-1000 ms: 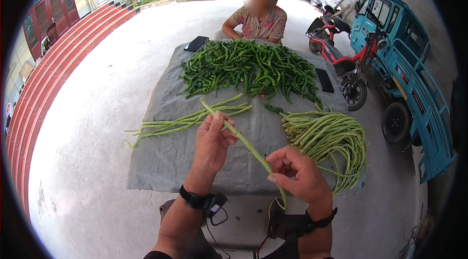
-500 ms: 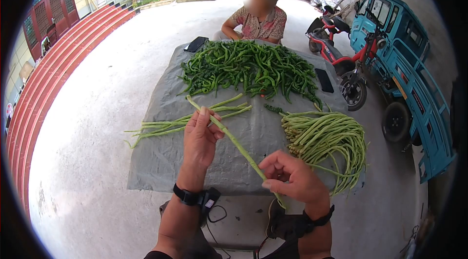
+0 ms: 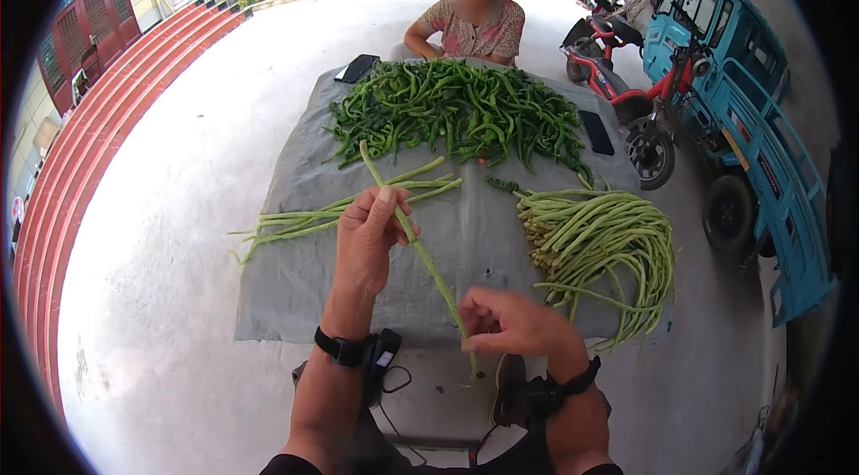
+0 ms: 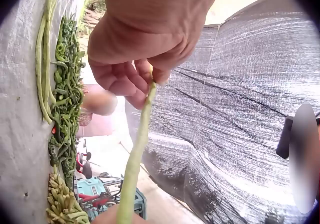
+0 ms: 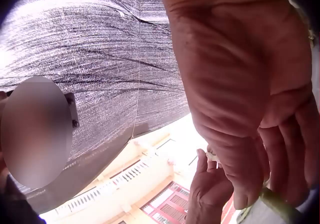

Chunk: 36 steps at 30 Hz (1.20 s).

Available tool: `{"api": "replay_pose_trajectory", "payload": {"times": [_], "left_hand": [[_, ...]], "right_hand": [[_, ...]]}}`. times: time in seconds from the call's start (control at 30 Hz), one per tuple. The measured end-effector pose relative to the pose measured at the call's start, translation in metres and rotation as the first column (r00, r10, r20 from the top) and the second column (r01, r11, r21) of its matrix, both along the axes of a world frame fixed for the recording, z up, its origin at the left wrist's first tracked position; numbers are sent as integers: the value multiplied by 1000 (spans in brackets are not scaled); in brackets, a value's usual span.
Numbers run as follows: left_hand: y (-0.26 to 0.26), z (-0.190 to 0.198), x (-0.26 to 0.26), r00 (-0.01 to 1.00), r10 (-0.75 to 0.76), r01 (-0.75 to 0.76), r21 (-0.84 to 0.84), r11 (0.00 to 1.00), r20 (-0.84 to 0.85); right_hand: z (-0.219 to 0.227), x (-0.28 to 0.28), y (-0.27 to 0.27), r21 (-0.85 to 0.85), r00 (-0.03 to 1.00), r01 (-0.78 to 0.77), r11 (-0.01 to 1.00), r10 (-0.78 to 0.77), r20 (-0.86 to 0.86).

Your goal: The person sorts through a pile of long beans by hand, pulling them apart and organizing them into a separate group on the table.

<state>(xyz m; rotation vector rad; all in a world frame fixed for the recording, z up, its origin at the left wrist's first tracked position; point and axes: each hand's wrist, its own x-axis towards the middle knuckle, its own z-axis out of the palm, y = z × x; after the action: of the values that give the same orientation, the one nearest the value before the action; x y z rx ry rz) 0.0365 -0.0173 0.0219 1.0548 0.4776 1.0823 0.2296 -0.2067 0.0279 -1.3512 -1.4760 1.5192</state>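
One long green bean (image 3: 428,262) slants across the front of the grey-covered table, held between both hands. My left hand (image 3: 365,238) pinches it near its upper end with thumb and fingers; the left wrist view (image 4: 145,49) shows that pinch from close up. Lower down, my right hand (image 3: 514,323) pinches the bean between thumb and curled fingers, and its tail hangs below past the table edge. To the left lie several loose beans (image 3: 309,220). A thick bundle of long beans (image 3: 595,242) lies at the right.
Green peppers (image 3: 456,108) are heaped along the far side of the grey cover (image 3: 295,296), between two phones (image 3: 358,69) (image 3: 596,132). A person (image 3: 474,23) sits beyond the table. A red scooter (image 3: 626,95) and a blue three-wheeler (image 3: 752,135) stand at the right.
The held bean has swung to a steeper slant. My right hand has moved left and slightly down, while the left hand stays near the same place. The head view has shifted slightly.
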Motion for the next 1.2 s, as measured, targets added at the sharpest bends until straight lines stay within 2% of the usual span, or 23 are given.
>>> {"api": "replay_pose_trajectory", "payload": {"times": [0.1, 0.17, 0.23, 0.33, 0.43, 0.63, 0.73, 0.93, 1.2], "left_hand": [[-2, 1, 2, 998, -16, 18, 45, 999, -58], [-4, 2, -1, 994, -27, 38, 93, 995, -108], [-5, 1, -2, 988, -54, 74, 140, 987, -143], [-9, 3, 0, 984, -50, 88, 218, 972, -173], [-12, 3, 3, 981, -51, 103, 275, 956, -190], [-18, 4, 12, 981, -63, 119, 309, 944, -184], [-19, 4, 12, 982, -48, 104, 305, 947, -185], [-20, 3, 13, 985, -50, 98, 305, 947, -164], [-22, 4, 15, 982, -63, 119, 324, 939, -178]], "right_hand": [[7, 16, -1, 54, 986, 89, 995, -96, 136], [4, 40, -10, 192, 942, 271, 943, -301, 146], [7, 67, -21, 265, 804, 483, 834, -543, 242], [-10, 107, -41, 409, 534, 651, 640, -769, 353], [-11, 114, -53, 475, 464, 642, 602, -798, 384], [-27, 114, -58, 438, 452, 600, 670, -735, 505], [-35, 121, -61, 459, 396, 560, 689, -710, 582], [-53, 130, -63, 434, 348, 535, 725, -657, 669], [-55, 128, -55, 394, 382, 514, 761, -615, 690]]}}
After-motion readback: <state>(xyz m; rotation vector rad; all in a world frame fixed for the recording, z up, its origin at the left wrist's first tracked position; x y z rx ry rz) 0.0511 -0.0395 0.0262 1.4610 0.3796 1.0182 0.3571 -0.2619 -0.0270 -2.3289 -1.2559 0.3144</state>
